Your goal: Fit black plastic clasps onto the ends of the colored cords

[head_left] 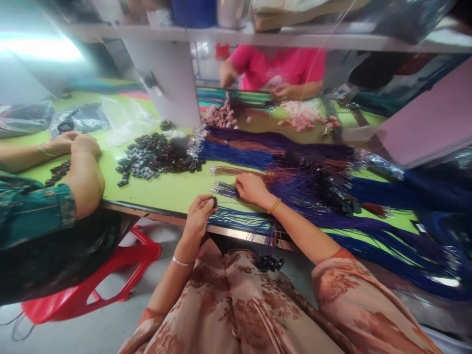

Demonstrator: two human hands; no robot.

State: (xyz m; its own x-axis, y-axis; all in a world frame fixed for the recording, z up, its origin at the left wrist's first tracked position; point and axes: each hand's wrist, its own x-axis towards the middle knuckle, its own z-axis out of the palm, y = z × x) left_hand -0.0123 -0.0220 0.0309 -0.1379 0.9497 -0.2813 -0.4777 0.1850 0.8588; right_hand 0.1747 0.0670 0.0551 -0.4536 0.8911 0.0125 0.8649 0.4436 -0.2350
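While a pile of small black parts [153,158] lies at eleven o'clock from the left hand [199,215], that hand pinches one black housing [214,202] between closed thumb and fingers, near the table's front edge. At one o'clock, silvery wire tips [216,187] lie on the green tabletop [177,191]. At two o'clock, the right hand [252,188] is over the wires, fingers curled; whether they grip one cannot be determined. Step in hand, as judged: wiring the housing. Next move appears to require isolating one tip and aligning it.
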